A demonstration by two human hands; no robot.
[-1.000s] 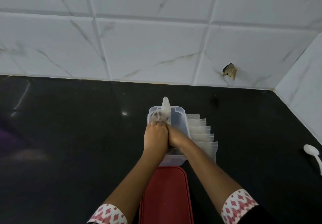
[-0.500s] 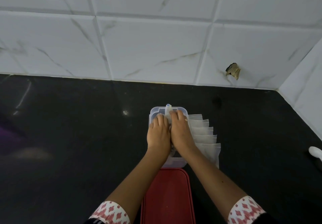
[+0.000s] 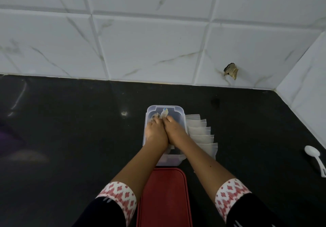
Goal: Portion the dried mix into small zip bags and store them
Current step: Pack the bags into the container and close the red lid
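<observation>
Both hands (image 3: 165, 133) lower, one bag (image 3: 164, 113)

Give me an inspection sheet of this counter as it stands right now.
Surface: black counter, glossy, dim.
Job's things: clear tub open, centre; small bag held inside it; row of empty zip bags overlapping along its right side; red lid just in front of the tub.
Clutter: white spoon at far right.
Grippers: left hand and right hand side by side in the tub, fingers pressing on the small bag.
Cables: nothing seen.
Surroundings: white marbled wall tiles; chipped hole in one tile.
</observation>
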